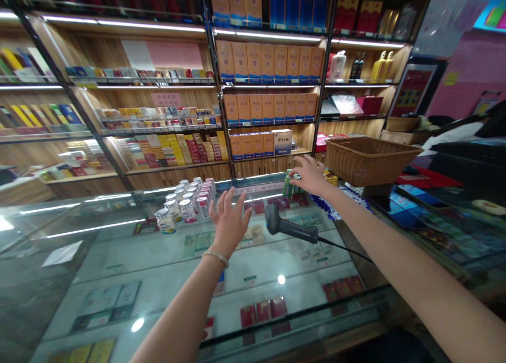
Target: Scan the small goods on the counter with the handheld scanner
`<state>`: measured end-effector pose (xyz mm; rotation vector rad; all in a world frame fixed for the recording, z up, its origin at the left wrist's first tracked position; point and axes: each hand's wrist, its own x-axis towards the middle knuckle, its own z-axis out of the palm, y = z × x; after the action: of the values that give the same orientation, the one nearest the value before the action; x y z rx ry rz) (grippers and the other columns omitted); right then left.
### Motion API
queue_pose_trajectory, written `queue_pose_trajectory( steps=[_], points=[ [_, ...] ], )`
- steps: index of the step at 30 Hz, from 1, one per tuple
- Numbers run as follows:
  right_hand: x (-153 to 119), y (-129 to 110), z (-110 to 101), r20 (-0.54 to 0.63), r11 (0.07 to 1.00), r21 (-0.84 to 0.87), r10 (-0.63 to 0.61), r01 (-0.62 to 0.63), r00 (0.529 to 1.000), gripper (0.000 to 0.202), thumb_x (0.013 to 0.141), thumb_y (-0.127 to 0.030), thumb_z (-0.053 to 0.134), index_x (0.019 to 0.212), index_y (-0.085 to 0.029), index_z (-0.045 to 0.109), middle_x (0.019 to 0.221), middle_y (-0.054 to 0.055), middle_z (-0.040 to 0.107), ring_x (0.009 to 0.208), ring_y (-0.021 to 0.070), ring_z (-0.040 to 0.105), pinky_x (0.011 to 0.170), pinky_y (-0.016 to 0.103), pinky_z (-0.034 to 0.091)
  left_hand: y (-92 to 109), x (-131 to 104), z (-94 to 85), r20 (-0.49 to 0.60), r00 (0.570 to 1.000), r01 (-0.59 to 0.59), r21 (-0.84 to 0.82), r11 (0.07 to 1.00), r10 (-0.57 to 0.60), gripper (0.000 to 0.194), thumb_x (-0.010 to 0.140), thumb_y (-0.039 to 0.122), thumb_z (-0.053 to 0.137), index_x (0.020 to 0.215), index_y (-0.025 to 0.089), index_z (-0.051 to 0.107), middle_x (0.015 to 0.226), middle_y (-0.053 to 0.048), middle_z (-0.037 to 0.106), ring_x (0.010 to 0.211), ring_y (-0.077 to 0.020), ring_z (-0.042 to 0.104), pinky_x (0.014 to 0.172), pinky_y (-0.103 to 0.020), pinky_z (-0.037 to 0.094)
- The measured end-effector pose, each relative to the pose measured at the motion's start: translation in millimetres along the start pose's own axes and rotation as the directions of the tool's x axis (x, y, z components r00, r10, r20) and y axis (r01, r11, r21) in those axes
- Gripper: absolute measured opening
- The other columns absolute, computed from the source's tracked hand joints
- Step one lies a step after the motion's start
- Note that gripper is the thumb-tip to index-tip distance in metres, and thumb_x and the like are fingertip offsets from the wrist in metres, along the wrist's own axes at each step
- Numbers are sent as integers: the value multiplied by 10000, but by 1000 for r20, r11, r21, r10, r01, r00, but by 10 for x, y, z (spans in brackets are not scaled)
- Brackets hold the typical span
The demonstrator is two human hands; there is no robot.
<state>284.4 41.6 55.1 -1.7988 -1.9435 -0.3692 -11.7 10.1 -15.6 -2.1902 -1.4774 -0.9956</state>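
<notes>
My left hand (pixel 230 219) is raised over the glass counter (pixel 233 263), fingers spread and holding nothing. Just left of it stand several small clear jars with white lids (pixel 187 209), beside a row of pink-and-white cans (pixel 204 199). At the counter's far side, my right hand (pixel 311 176) has its fingers curled at the top of a small green container (pixel 287 188), one of a small green group. Its fingertips partly cover that container. Between the hands and nearer to me lies a black barcode scanner (pixel 290 228), its cable running right beneath my right forearm.
A wicker basket (pixel 367 160) sits right of my right hand, near blue-and-white packets (pixel 336 207). Under the glass lie red packs (pixel 264 313). Shelves behind hold cigarette packs (pixel 190 149) and orange boxes (pixel 271 62). A white sleeve (pixel 454 131) shows at far right.
</notes>
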Motion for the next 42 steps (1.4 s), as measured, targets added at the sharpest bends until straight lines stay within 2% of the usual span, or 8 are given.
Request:
queue_pose_trajectory(
  steps=[7, 12, 16, 20, 25, 30, 37, 42],
  points=[
    [8, -500, -123, -27, 982, 170, -73, 77, 997, 192, 901, -424, 723, 1041, -322, 805, 1623, 33, 473, 1533, 348, 284, 1166, 598, 275, 8, -7, -41, -23, 999, 26, -10, 1000, -26, 439, 997, 406, 564, 1406, 269, 648, 1607, -172, 454, 1503, -382, 366, 1236, -673, 190],
    [-13, -670, -4, -16, 956, 288, -59, 61, 998, 217, 895, -450, 720, 1052, -329, 807, 1583, 29, 520, 1490, 336, 356, 1182, 582, 299, 4, -21, -67, -80, 997, 2, -28, 1000, -4, 479, 942, 489, 649, 1373, 282, 669, 1632, -161, 423, 1547, -385, 303, 1256, -655, 141],
    [-47, -705, 128, -26, 930, 368, -17, 26, 1000, 218, 888, -440, 728, 1038, -309, 817, 1529, 56, 574, 1439, 337, 426, 1185, 572, 322, 26, -33, -92, -96, 995, -11, -57, 998, 6, 473, 914, 502, 686, 1337, 293, 688, 1625, -151, 436, 1543, -383, 309, 1269, -636, 102],
    [-113, -731, 166, 1, 889, 457, 4, -4, 1000, 261, 904, -486, 698, 1058, -310, 814, 1528, 63, 574, 1432, 352, 435, 1162, 597, 346, 27, -45, -89, -108, 994, -26, -65, 998, 19, 479, 874, 547, 730, 1281, 297, 710, 1632, -144, 425, 1547, -390, 296, 1270, -631, 79],
    [-198, -773, 199, 53, 824, 560, 67, -85, 996, 292, 919, -493, 673, 1061, -282, 815, 1545, 69, 559, 1461, 344, 413, 1197, 571, 313, 0, -44, -62, -128, 992, -30, -58, 998, 22, 388, 851, 525, 764, 1152, 280, 740, 1622, -139, 437, 1543, -390, 303, 1265, -639, 78],
    [-239, -778, 277, 95, 796, 586, 119, -152, 988, 283, 915, -463, 676, 1051, -260, 817, 1524, 85, 582, 1461, 338, 431, 1197, 548, 331, 0, -36, -65, -141, 989, -47, -57, 997, 38, 275, 858, 469, 768, 1048, 271, 755, 1588, -129, 485, 1529, -381, 332, 1257, -641, 95],
    [-288, -733, 287, 72, 830, 542, 110, -131, 991, 337, 947, -521, 623, 1055, -274, 825, 1517, 83, 586, 1456, 336, 440, 1201, 546, 337, 23, -33, -89, -140, 989, -60, -61, 996, 51, 228, 896, 456, 718, 1033, 283, 773, 1591, -104, 498, 1513, -369, 359, 1254, -640, 93],
    [-381, -673, 291, -6, 876, 482, 12, -8, 1000, 377, 1003, -518, 533, 1137, -295, 805, 1513, 79, 590, 1448, 308, 446, 1196, 531, 344, -6, -18, -74, -142, 990, -16, -97, 995, 2, 207, 919, 429, 675, 999, 274, 786, 1577, -100, 515, 1504, -362, 367, 1249, -639, 145]
  ],
)
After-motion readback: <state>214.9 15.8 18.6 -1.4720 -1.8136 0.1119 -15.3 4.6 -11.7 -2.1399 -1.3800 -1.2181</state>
